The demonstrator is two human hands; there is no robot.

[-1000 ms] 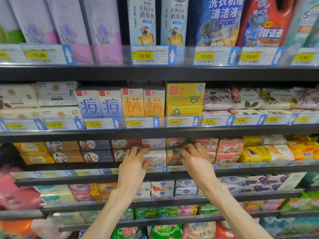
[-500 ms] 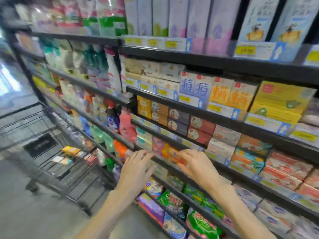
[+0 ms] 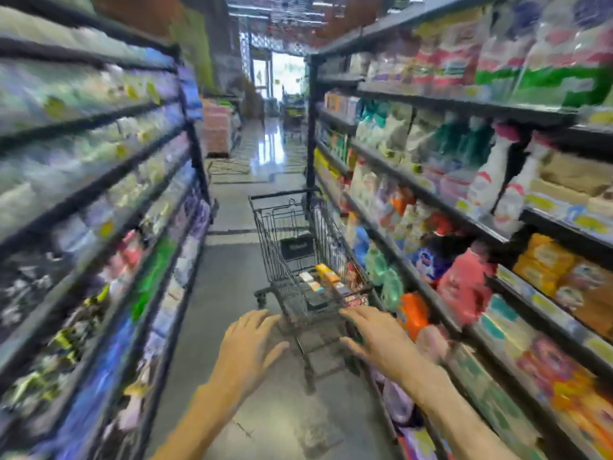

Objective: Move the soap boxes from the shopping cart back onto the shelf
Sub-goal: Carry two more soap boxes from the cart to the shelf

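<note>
Reaching toward the shopping cart [image 3: 292,247] in the aisle, left hand [image 3: 247,343] and right hand [image 3: 381,336] both empty with fingers spread, soap boxes [image 3: 326,282] lying in the cart's basket, shelf [image 3: 464,224] standing just right.

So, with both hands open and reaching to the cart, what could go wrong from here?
1. The boxes lie low in the cart, so a hurried grip past the wire rim may slip and drop one.
2. The cart stands on wheels; a push from the left hand or right hand might roll it away.
3. The view is blurred, so the reach could miss.
</note>
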